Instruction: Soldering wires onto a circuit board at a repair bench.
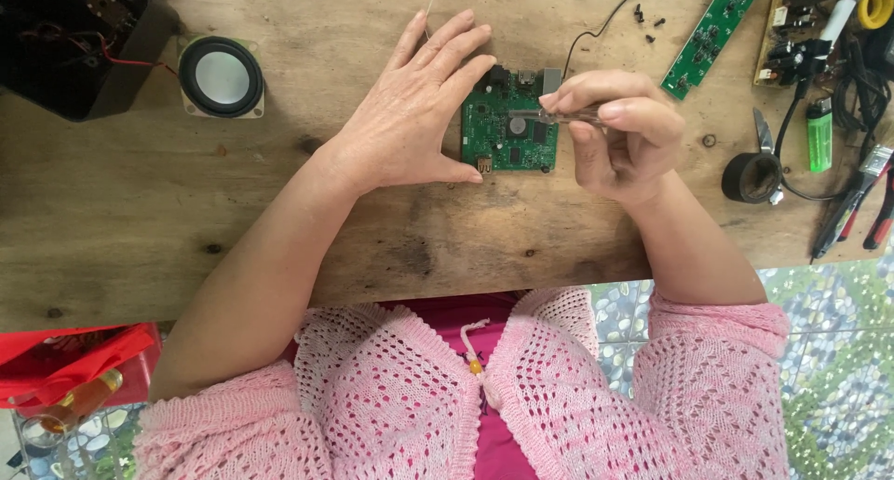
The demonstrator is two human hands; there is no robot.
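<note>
Wooden worktop carries all items. A black open box with red wiring sits at the far left corner, a round speaker just beside it. The left hand lies open, fingers spread flat on the wood, thumb and fingertips touching the left edge of a square green circuit board at the worktop's centre. The right hand is closed around a slim metal tool, apparently tweezers, its tip over the board's upper part. To the right: a long green board strip, a black tape roll, a green lighter.
</note>
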